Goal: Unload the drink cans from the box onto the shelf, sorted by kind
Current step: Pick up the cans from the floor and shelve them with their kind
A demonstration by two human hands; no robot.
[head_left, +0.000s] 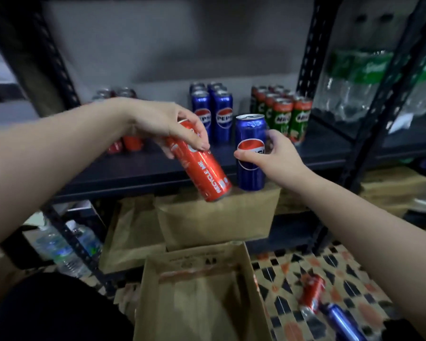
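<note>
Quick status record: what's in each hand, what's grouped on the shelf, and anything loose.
left hand: holds red can, tilted
right hand: holds blue Pepsi can, upright
shelf groups: red cans left, Pepsi cans middle, green Milo cans right
box: no cans visible inside
floor: a red can and a blue can lying loose

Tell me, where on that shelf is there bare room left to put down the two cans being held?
The dark shelf is bare along its front edge, ahead of the red cans at left and the Pepsi rows. A gap also separates those two groups. It is crowded at right, where the Pepsi rows and green Milo cans stand packed close.
</note>
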